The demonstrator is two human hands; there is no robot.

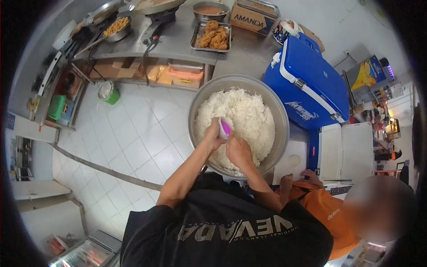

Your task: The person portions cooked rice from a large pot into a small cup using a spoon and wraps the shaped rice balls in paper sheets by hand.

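Observation:
A wide metal pot (194,102) full of cooked white rice (249,111) stands in front of me. Above the rice, my left hand (214,135) is wrapped around a small pale cup (224,122) that seems to hold rice. My right hand (239,151) is closed on a purple rice paddle (226,127), whose blade lies at the cup's mouth. The paddle's handle is mostly covered by my fingers.
A blue cooler (311,75) stands right of the pot. Beyond are a tray of fried chicken (214,36), a cardboard box (251,21) and a bowl of sauce (210,11). A person in orange (324,213) is close at my right; a green bucket (111,94) sits left.

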